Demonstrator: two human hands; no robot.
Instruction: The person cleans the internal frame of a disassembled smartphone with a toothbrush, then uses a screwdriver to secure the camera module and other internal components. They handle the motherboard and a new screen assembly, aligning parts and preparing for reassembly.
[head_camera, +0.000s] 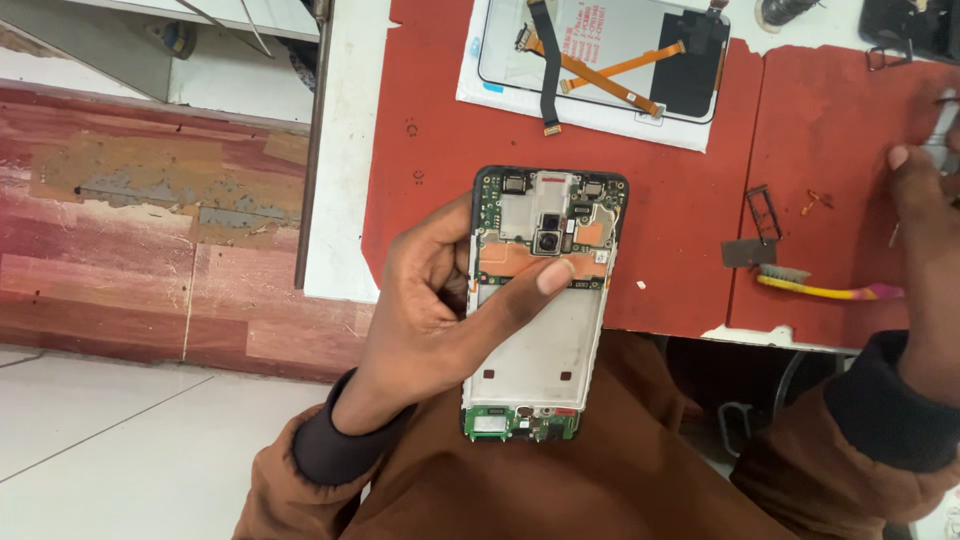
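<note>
Both arms: brown sleeves w/ dark ribbed cuffs; left hand (425, 290) & right hand (925, 215) bare.

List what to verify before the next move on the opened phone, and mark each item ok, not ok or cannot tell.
1. Opened phone held securely: ok. The left hand wraps its left edge, thumb pressed across the board below the camera module.
2. Battery bay clear: ok, the pale middle section shows no battery.
3. Right hand has its tool ready: cannot tell. It is at the frame edge over the red mat, touching something grey that is mostly cut off.
4. Replacement screen within reach: ok, lying on the mat above the phone with its flex cables showing.
5. Brush at hand: ok, on the mat by the right hand.
6. Loose screws accounted for: cannot tell, too small.
</note>
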